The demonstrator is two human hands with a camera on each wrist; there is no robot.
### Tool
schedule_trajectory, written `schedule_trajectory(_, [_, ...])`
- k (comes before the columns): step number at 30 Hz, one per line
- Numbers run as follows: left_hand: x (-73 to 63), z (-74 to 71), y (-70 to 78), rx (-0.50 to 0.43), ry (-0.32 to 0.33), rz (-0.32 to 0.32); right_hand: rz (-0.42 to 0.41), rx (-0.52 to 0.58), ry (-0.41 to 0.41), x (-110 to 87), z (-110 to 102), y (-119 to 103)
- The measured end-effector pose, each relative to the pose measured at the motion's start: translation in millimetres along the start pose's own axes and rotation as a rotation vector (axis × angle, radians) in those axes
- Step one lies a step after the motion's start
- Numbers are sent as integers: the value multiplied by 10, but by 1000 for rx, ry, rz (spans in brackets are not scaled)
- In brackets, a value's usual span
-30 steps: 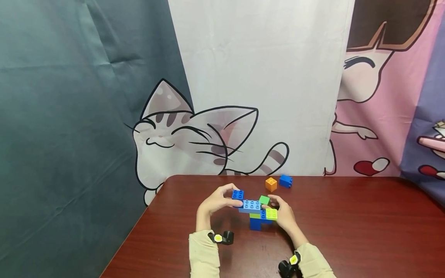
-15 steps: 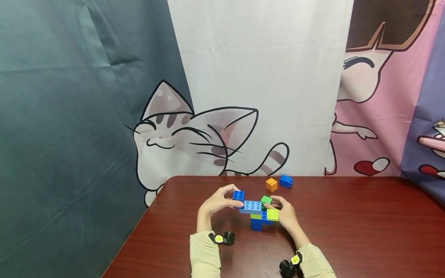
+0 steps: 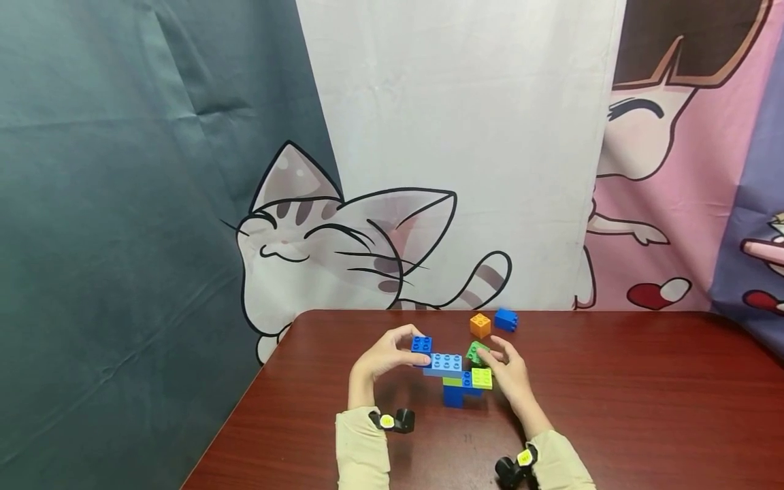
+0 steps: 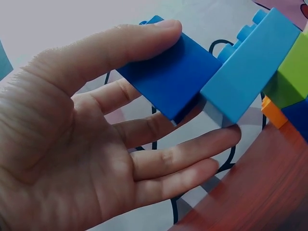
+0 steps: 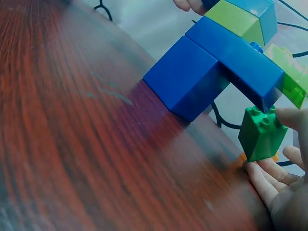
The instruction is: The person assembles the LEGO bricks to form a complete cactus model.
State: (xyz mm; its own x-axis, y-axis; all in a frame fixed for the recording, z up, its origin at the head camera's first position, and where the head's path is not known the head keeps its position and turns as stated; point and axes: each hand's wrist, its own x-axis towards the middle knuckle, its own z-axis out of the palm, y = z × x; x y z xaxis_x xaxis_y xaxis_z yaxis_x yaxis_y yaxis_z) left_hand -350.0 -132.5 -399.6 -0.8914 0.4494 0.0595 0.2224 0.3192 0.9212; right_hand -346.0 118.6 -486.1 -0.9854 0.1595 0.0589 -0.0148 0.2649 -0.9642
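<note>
My left hand (image 3: 382, 357) pinches a dark blue brick (image 4: 168, 72) at the left end of a joined brick structure, thumb on its near face and fingers behind. A light blue brick (image 3: 446, 364) adjoins it, with a lime brick (image 5: 233, 20) under that. Below run a long dark blue brick (image 5: 236, 62) and a dark blue block (image 5: 185, 77) at the foot, which meets the table in the right wrist view. Another lime brick (image 3: 482, 378) tops the right end. Just behind that end, my right hand (image 3: 511, 371) holds a separate green brick (image 5: 260, 134), studs showing, between thumb and fingers.
An orange brick (image 3: 480, 325) and a dark blue brick (image 3: 505, 320) lie near the far edge of the reddish-brown table (image 3: 643, 395). Behind the table hangs a printed curtain (image 3: 520, 170). Each wrist wears a black camera band (image 3: 395, 420).
The green brick has turned in my right hand, from a smooth face to its studs showing, and shifted slightly right. My left hand and the brick structure stay nearly still.
</note>
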Motion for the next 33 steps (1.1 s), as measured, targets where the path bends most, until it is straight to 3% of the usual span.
schedule_trajectory(9, [31, 36, -10, -61, 55, 20, 29, 212, 6, 8, -69, -45])
schedule_trajectory(14, [29, 29, -16, -49, 62, 20, 43, 313, 97, 15, -75, -106])
schedule_trajectory(18, [36, 35, -17, -36, 66, 14, 31, 310, 183, -4, -71, -172])
schedule_trajectory(22, [46, 46, -12, -26, 76, 1, 29, 307, 211, -34, -83, -214])
schedule_trajectory(28, [58, 51, -23, -17, 86, -8, 50, 373, 217, -71, -101, -238])
schedule_trajectory(33, [47, 54, -23, -32, 94, -17, 21, 377, 178, -86, -70, -258])
